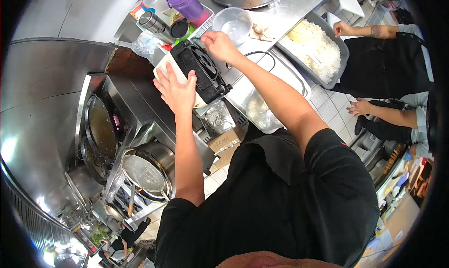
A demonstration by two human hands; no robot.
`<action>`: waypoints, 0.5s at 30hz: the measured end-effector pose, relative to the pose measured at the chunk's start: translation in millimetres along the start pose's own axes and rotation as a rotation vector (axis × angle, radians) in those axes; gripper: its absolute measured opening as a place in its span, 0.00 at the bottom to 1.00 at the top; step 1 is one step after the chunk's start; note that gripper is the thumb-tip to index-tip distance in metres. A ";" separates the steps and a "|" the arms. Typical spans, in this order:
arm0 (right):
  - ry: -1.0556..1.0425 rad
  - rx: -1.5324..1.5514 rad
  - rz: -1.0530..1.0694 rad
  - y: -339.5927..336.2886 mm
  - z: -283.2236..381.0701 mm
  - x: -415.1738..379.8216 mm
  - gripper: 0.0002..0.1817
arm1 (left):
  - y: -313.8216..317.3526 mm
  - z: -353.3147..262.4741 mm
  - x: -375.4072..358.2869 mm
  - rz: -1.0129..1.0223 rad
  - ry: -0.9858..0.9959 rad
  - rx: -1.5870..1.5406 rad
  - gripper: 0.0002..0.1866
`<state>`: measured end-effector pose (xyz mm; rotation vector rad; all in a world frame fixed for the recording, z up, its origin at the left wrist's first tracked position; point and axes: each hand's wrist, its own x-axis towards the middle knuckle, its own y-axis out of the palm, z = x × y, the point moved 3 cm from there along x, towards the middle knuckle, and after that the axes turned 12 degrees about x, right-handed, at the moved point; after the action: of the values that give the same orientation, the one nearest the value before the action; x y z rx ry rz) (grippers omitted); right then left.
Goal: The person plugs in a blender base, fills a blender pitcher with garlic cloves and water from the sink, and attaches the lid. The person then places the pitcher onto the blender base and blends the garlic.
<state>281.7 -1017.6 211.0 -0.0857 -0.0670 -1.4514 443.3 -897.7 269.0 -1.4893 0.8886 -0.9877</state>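
Note:
A black portable gas stove [200, 68] stands tilted in view on the counter, its round burner facing up. A flat cream-white board or panel [163, 64] lies along its left side. My left hand [177, 89] rests over this panel with fingers spread and the thumb towards the stove. At the stove's far end is my right hand [219, 44], its fingers curled in close to the stove's edge. Whatever those fingers hold, if anything, is hidden.
Beyond the stove stand a purple bottle [187, 5], a steel tumbler [154, 22] and a clear plastic tub [232, 25]. A grey bin of rice [318, 48] is at right, near another person's hand [343, 29]. Woks [100, 128] and a strainer [144, 170] are at left.

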 end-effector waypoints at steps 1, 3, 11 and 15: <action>0.020 -0.115 -0.037 -2.6 -9.0 0.8 0.13 | 0.0 0.3 -2.1 -0.002 0.011 -0.003 0.44; 0.053 -0.343 -0.118 -10.0 -23.0 0.7 0.14 | 2.3 3.2 -2.0 -0.011 0.005 -0.024 0.45; 0.496 -0.680 0.309 -52.5 -30.9 -85.3 0.14 | 2.9 -2.7 0.9 0.002 -0.050 -0.020 0.45; 0.608 -0.845 0.626 -79.3 -3.0 -131.2 0.17 | 4.7 -2.7 0.2 -0.003 -0.053 -0.031 0.45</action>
<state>187.4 -897.5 196.6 -0.3175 0.9931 -0.7465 440.8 -899.5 264.5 -1.5364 0.8672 -0.9369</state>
